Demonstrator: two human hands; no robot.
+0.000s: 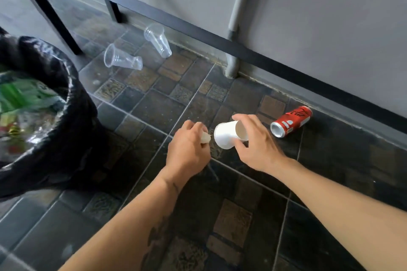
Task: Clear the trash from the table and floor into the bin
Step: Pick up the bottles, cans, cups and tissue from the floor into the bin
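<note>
My right hand [256, 147] grips a white paper cup [226, 134] lying on its side just above the tiled floor, thumb and fingers around its rim. My left hand [189, 149] is closed on a small white crumpled scrap [206, 138] right beside the cup's base. A red soda can [290, 121] lies on its side on the floor to the right, near the wall. Two clear plastic cups [122, 59] [157, 39] lie tipped over farther back. The bin [66, 99], lined with a black bag and holding green and clear wrappers, stands at the left.
Black table legs [55, 15] rise at the back left. A grey pipe [234, 28] runs down the grey wall to the floor. A dark skirting strip [264, 55] follows the wall's base. Patterned dark floor tiles [231, 220] fill the foreground.
</note>
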